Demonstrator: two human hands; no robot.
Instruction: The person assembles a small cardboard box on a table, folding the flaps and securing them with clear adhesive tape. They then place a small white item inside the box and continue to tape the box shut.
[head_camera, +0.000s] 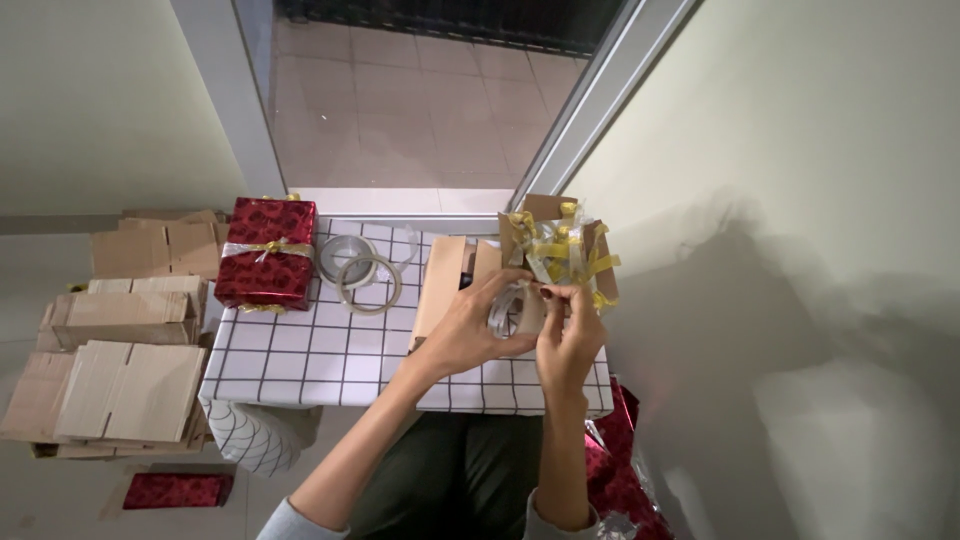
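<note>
Left hand (470, 325): one, fingers curled around a clear tape roll (507, 308), held above the table's near right part.
Right hand (568, 335): one, fingertips pinched at the roll's edge; hands together.
Open cardboard box (545, 215): one, just behind the hands, holding yellow ribbon bows (565, 255); count unclear.
Tape rolls lying on table (358, 268): two, overlapping.
Red wrapped gift (266, 250): one, gold ribbon.
Grid-pattern table (310, 350): one.
Flattened cardboard stacks (120, 345): several, on the floor at left.
</note>
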